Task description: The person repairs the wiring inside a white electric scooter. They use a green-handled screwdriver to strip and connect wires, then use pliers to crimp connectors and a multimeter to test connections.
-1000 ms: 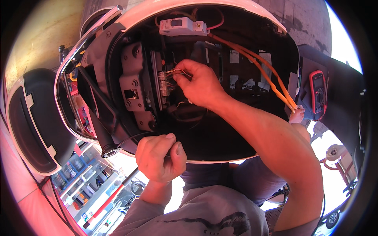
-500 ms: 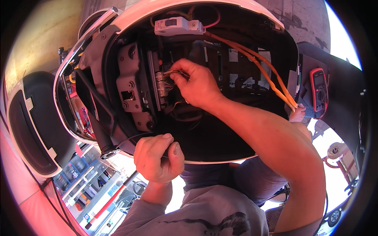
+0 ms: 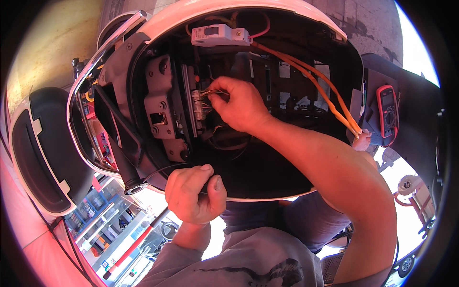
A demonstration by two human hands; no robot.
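Note:
Inside the dark compartment of a white-rimmed scooter body (image 3: 306,10), my right hand (image 3: 244,105) pinches thin wires (image 3: 216,91) between thumb and fingertips. These wires run into a pale multi-pin connector (image 3: 197,105) on the edge of a flat metal-cased unit (image 3: 188,103). My left hand (image 3: 196,193) is closed, fingers curled, over the compartment's near rim. What it holds, if anything, is hidden. A thin black cable (image 3: 160,171) reaches toward it from a round-ended black tube (image 3: 135,185).
A white circuit breaker (image 3: 220,34) with thick orange cables (image 3: 315,71) sits at the compartment's far side. Another person's hand (image 3: 362,140) is at the cable ends, right. A red multimeter (image 3: 387,111) lies beyond. A black seat (image 3: 52,148) stands at left, a metal bracket (image 3: 160,105) inside the compartment.
The view has shifted slightly, so the scooter body sits a little lower and further right. My right hand keeps its pinch on the wires; my left hand stays closed near the rim.

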